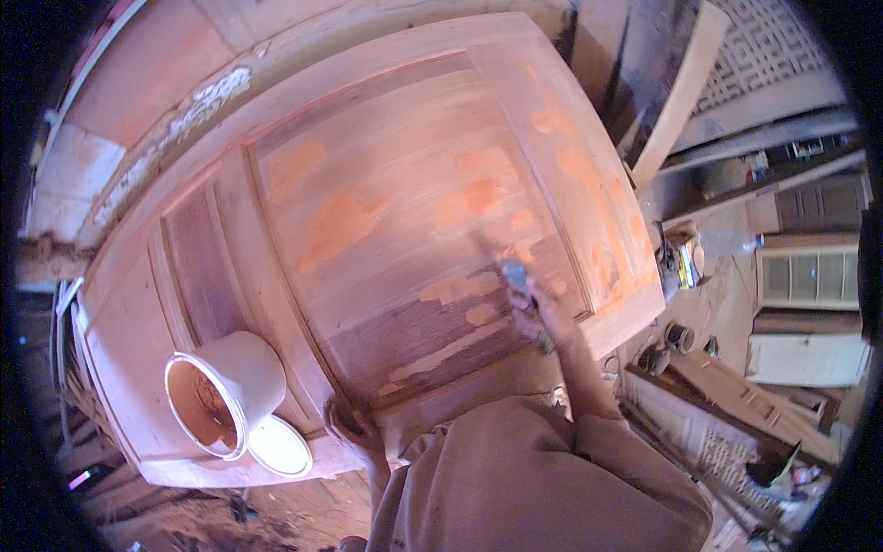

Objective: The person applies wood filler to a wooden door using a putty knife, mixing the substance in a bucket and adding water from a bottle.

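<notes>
A wooden panelled door lies before me, with orange filler patches spread over its panel and right-hand frame. My right hand is closed around what looks like a putty knife, held over the lower right of the large panel. Blur hides its blade and whether it touches the wood. At the door's near edge rests my left hand, fingers apart and holding nothing. Left of it, a white bucket is tipped on its side, its mouth toward the near left and orange-brown residue inside.
A white round lid lies beside the bucket near the door's front edge. To the right stand a leaning plank, stacked wooden pieces and a pale cabinet. A wall runs behind the door.
</notes>
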The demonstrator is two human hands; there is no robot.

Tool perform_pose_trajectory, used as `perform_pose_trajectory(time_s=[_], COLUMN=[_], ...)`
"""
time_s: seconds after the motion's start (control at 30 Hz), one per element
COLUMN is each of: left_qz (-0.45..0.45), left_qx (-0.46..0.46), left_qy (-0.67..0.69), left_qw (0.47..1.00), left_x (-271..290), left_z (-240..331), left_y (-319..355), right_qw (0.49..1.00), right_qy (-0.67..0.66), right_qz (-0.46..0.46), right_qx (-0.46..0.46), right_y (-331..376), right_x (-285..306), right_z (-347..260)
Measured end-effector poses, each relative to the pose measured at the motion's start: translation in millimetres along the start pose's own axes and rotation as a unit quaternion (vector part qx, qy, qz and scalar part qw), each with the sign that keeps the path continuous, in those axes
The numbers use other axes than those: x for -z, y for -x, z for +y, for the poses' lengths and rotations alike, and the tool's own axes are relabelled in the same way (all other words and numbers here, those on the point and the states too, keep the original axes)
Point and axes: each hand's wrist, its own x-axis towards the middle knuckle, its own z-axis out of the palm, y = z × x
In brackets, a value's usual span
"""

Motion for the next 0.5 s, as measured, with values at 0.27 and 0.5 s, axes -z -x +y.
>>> perform_pose_trajectory(time_s=[0.27, 0.5], left_qz=[-0.005, 0.007], left_qx=[-0.007, 0.013], left_qy=[0.025, 0.101], left_qw=[1.0, 0.995], left_x=[6.1, -3.0], left_z=[24.9, -28.0], left_y=[-2.5, 1.6], right_qw=[0.972, 0.996], right_qy=[-0.185, -0.068], right_qz=[-0.141, -0.051], right_qx=[0.028, 0.018], right_y=[49.5, 68.5], right_x=[-12.6, -49.5], right_z=[40.7, 30.2])
